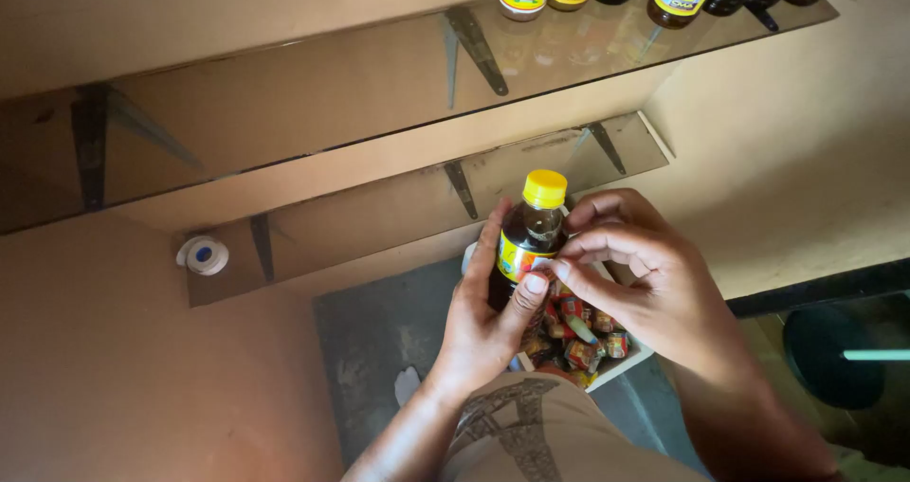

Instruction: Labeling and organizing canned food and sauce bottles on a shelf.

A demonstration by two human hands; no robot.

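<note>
Below glass shelves (pixel 379 93), dark bottle (pixel 527 245) in left hand (pixel 483 321) grip, right hand (pixel 654 283) fingertips at label.

Two bare hands and forearms rose from the near edge of the scene, the left hand (pixel 483 326) at centre and the right hand (pixel 654 288) just to its right. No rings, watches, gloves or sleeves showed on either arm. Short, unpainted fingernails were visible on the fingers. Between the forearms, at the near edge, lay tan fabric of the person's clothing (pixel 559 435), printed with a dark lattice-like graphic.
</note>
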